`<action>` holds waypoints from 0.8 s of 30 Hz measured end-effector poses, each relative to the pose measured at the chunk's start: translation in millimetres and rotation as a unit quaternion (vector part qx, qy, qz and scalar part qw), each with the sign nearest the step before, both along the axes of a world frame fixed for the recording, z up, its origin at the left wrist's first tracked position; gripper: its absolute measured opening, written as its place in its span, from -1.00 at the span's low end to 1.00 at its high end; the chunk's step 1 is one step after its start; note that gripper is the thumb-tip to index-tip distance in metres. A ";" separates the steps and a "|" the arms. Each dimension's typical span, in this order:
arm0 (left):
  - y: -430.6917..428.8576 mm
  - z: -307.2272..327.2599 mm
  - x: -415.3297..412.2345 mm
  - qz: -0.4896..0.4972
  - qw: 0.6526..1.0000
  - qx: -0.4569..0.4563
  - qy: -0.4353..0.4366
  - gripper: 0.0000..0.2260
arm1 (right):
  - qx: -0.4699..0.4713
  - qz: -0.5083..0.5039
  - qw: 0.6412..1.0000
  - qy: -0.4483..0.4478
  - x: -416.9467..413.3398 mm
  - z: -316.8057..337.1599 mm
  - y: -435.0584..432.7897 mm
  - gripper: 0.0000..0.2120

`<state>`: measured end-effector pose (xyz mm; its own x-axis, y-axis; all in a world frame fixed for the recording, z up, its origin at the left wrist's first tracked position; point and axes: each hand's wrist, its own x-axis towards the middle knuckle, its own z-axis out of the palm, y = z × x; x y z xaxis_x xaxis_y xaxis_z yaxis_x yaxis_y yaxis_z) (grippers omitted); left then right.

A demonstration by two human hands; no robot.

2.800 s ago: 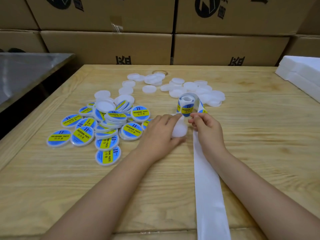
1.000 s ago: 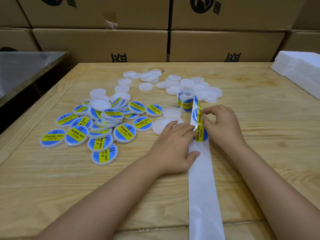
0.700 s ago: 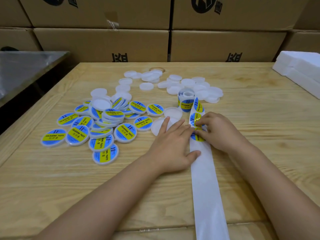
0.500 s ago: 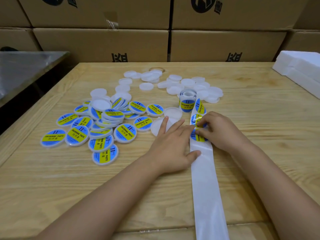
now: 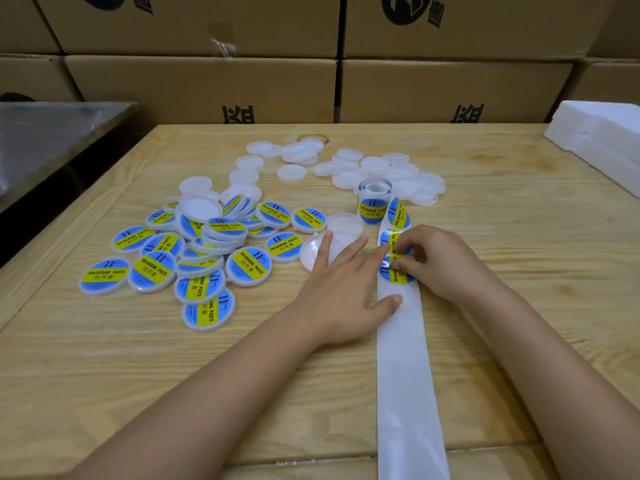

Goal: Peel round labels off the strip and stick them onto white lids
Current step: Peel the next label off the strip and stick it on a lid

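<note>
One round label [image 5: 398, 277] is the working item. It sits on the strip [image 5: 405, 375], last of the printed ones before the bare backing.

Right hand [image 5: 446, 261]: thumb and forefinger closed in a pinch at the label's far edge, other fingers curled. Whether the edge has lifted off the backing I cannot tell, because the fingers cover it.

Left hand [image 5: 343, 289]: fingers straight and flat. The thumb presses the bare strip just on the near side of the pinch, and the index tip touches the strip right beside it.

Just left of the pinch, under the left fingers, lies a bare white lid [image 5: 311, 252]. Beyond the pinch the strip climbs to the roll [image 5: 374, 202], which stands on edge. Well left is a heap of labelled lids [image 5: 207, 244]. Past the roll, unlabelled lids [image 5: 377, 168] lie scattered on the wooden table [image 5: 519, 237].

Risks (judgement):
- If the thumb hold slips, the backing rises with the label and there is no peel.
- The pinch sits close to the next label up, so both may lift.
- A sharp pull could crease the label or fold the adhesive onto itself or the fingertips.
- The left hand covers the target lid, so placement may go off-centre unless the hand moves clear.
</note>
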<state>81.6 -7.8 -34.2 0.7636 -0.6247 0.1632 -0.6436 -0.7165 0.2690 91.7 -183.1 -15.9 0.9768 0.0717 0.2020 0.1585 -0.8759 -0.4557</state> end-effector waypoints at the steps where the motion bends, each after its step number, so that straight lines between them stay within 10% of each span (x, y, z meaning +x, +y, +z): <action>1: -0.4 -0.2 -0.1 0.003 1.000 -0.005 -0.002 -0.39 | 0.003 -0.001 1.000 0.000 -0.3 -0.3 -0.2 -0.83; 24: -0.1 -4.4 3.2 0.007 0.999 -0.029 -0.017 -0.39 | -0.045 -0.042 0.998 0.004 -4.8 8.0 9.1 -0.88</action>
<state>84.8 -7.8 -38.6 0.7660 -0.6022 0.2250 -0.6426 -0.7096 0.2888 86.9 -174.0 -7.9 0.9818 0.0064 0.1900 0.0785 -0.9238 -0.3747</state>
